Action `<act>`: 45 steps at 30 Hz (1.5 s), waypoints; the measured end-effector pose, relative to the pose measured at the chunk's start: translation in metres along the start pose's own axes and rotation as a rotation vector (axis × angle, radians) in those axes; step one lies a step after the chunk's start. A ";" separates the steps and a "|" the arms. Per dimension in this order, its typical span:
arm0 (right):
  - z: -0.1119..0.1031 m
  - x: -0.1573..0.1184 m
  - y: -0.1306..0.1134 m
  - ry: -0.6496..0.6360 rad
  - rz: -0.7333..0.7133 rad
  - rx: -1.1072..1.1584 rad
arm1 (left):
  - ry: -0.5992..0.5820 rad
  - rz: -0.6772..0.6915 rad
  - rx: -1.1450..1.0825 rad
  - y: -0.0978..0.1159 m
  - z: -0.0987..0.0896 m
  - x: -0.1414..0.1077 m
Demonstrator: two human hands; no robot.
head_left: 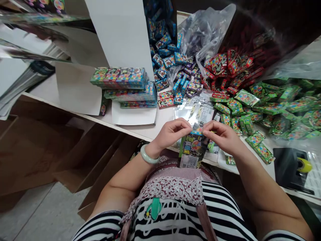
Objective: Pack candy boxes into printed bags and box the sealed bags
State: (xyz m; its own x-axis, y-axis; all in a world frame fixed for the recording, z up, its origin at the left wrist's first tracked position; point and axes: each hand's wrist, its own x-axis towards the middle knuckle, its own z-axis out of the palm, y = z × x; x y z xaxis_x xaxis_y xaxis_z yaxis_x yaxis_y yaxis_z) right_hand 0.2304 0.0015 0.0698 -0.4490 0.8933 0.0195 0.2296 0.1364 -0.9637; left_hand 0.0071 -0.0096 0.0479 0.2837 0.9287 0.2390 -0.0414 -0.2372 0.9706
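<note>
Both hands meet in front of my apron at the table edge. Between them hangs a black printed pouch [194,145] with colourful lettering and a pale label low down. My left hand [172,134], a pale green bangle at its wrist, pinches the pouch's top left corner. On the other side, my right hand [223,135] pinches the top right corner. A blue strip, maybe a small box's edge, shows at the pouch's top; I cannot tell whether it is inside. Behind the hands lie shiny flat pouches [204,112], beside small red and blue boxes [167,98].
Heaps of blue boxes [164,42], red boxes [225,67] and green boxes [288,100] cover the table's back and right. Stacked box rows [120,77] stand left. A black tape dispenser [288,167] sits far right. Cardboard cartons [75,147] are below left.
</note>
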 end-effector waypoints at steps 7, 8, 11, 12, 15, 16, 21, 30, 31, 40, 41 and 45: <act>0.014 -0.016 0.019 0.142 -0.395 -0.288 | -0.004 0.075 0.108 -0.015 -0.003 -0.012; 0.020 -0.016 0.022 0.183 -0.414 -0.305 | 0.016 0.079 0.117 -0.017 -0.001 -0.012; 0.031 -0.020 0.029 0.269 -0.417 -0.320 | 0.028 0.109 0.126 -0.022 0.004 -0.010; 0.030 -0.023 0.032 0.275 -0.409 -0.328 | 0.036 0.121 0.130 -0.022 0.005 -0.010; 0.004 -0.046 0.044 0.262 -0.326 -0.392 | 0.111 0.117 0.164 -0.027 0.001 -0.007; -0.011 -0.059 0.049 0.260 -0.276 -0.439 | 0.136 0.100 0.183 -0.029 -0.001 -0.006; -0.079 -0.131 0.080 0.133 -0.001 -0.857 | 0.201 0.068 0.214 -0.043 -0.002 -0.001; -0.101 -0.109 0.102 0.150 0.280 -0.922 | 0.160 0.108 0.212 -0.050 -0.005 0.001; -0.105 -0.103 0.103 0.128 0.322 -0.912 | 0.162 0.107 0.210 -0.051 -0.007 0.001; -0.108 -0.076 0.115 -0.003 0.192 -0.988 | 0.200 0.095 0.247 -0.050 -0.002 0.002; -0.105 -0.074 0.114 -0.004 0.178 -1.010 | 0.199 0.091 0.247 -0.050 -0.001 0.002; -0.092 -0.066 0.109 0.028 0.192 -1.042 | 0.223 0.065 0.265 -0.048 0.001 0.002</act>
State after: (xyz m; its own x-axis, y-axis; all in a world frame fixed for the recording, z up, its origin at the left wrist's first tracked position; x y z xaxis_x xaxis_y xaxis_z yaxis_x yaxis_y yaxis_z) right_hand 0.3650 -0.0032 -0.0118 -0.3092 0.9467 -0.0902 0.9279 0.2796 -0.2468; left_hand 0.0108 0.0036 0.0020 0.0710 0.9418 0.3287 0.2059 -0.3362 0.9190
